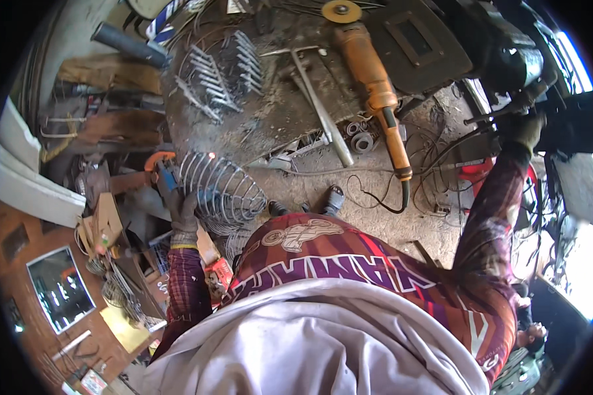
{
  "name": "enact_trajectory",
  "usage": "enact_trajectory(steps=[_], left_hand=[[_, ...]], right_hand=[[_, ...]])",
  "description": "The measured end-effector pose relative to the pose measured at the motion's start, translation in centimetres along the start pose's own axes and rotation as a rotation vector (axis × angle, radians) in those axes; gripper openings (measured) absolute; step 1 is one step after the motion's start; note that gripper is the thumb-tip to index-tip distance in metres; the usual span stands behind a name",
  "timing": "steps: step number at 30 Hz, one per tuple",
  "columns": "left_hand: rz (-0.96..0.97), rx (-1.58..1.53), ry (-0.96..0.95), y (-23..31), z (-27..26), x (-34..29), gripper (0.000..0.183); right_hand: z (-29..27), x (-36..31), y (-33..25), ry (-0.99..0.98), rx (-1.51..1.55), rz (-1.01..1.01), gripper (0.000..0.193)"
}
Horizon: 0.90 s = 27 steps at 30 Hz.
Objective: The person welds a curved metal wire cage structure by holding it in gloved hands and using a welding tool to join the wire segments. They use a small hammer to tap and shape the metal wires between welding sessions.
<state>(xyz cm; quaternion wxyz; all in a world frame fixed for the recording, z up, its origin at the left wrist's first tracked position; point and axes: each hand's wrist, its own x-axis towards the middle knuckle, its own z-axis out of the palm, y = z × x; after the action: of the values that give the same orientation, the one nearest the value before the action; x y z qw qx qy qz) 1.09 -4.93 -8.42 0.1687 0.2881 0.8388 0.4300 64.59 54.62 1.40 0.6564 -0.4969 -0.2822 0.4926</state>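
Note:
At the near left edge of the metal bench, my gloved left hand is closed against the side of a rounded wire cage made of bent rods. A small spot on the cage's upper rim glows orange. Just beyond that hand is an orange and blue piece, perhaps a clamp. Out to the right, raised away from the cage, my gloved right hand is wrapped round a dark welding electrode holder with a cable. Its fingers are partly hidden.
On the bench lie an orange angle grinder, a hammer, a dark welding mask and ladder-like welded rod pieces. Metal rings sit near its edge. Cables trail rightward. Another person is at the lower right.

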Motion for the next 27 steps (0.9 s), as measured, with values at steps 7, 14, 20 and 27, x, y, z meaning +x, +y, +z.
enact_trajectory(steps=[7, 14, 20, 27], left_hand=[[0.068, -0.084, -0.093, 6.3, 1.1, -0.8, 0.057], [0.060, -0.386, -0.032, 7.2, 2.6, -1.8, 0.073], [0.039, -0.440, -0.111, 5.7, 3.2, -1.3, 0.080], [0.042, -0.414, -0.069, 4.9, 2.7, -1.8, 0.076]], right_hand=[[3.6, -20.1, 3.0, 0.783, -1.632, -1.254, 0.053], [21.5, -34.6, 8.6, -0.797, -1.239, -0.682, 0.047], [24.7, -31.9, 11.9, -0.854, -1.587, -0.550, 0.032], [23.2, -35.6, 10.4, -0.764, -1.431, -0.876, 0.030]])
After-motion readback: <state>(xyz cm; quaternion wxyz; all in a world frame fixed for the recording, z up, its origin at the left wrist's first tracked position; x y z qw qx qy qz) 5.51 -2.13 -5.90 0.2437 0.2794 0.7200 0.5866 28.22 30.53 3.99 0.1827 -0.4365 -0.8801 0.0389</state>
